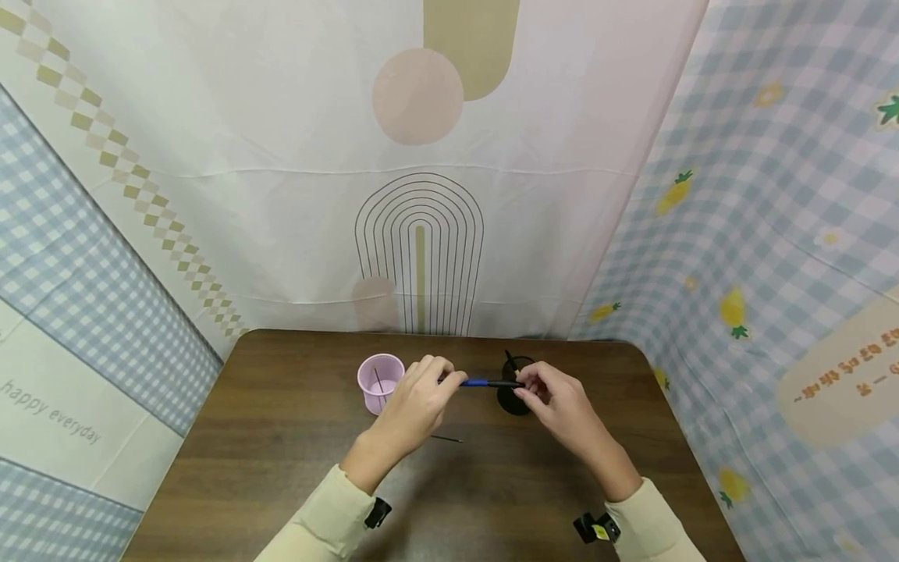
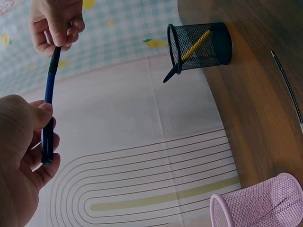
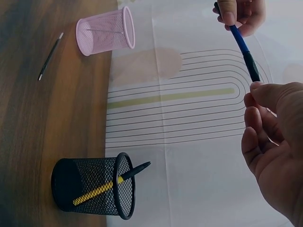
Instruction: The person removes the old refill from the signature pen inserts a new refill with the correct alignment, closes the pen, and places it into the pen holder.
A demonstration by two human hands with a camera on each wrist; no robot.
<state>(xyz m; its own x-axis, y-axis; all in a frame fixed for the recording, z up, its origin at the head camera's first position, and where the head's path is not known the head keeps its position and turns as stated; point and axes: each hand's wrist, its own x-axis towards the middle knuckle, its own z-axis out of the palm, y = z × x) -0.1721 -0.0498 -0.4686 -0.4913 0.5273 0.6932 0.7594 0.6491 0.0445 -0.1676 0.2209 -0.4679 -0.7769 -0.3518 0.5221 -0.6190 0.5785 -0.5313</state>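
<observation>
A blue pen with a black grip section [image 1: 476,382] is held level between both hands above the table. My left hand [image 1: 416,402] pinches its blue barrel near one end between thumb and fingers, as the left wrist view shows. At the other end, the thumb and fingers of my right hand [image 1: 564,402] pinch the black part and hide the tip. Below the hands, a thin dark pen refill [image 3: 50,56] lies on the table. Behind my left hand stands a pink mesh pen cup [image 1: 368,398], and a black mesh pen cup [image 3: 92,185] is behind my right hand.
The pink cup has a thin refill [image 1: 379,380] leaning inside. A yellow and black pen [image 3: 135,171] leans in the black cup, its dark end sticking out over the rim. Patterned cloth [image 1: 295,234] hangs beyond the brown wooden table [image 1: 281,437] and along both sides.
</observation>
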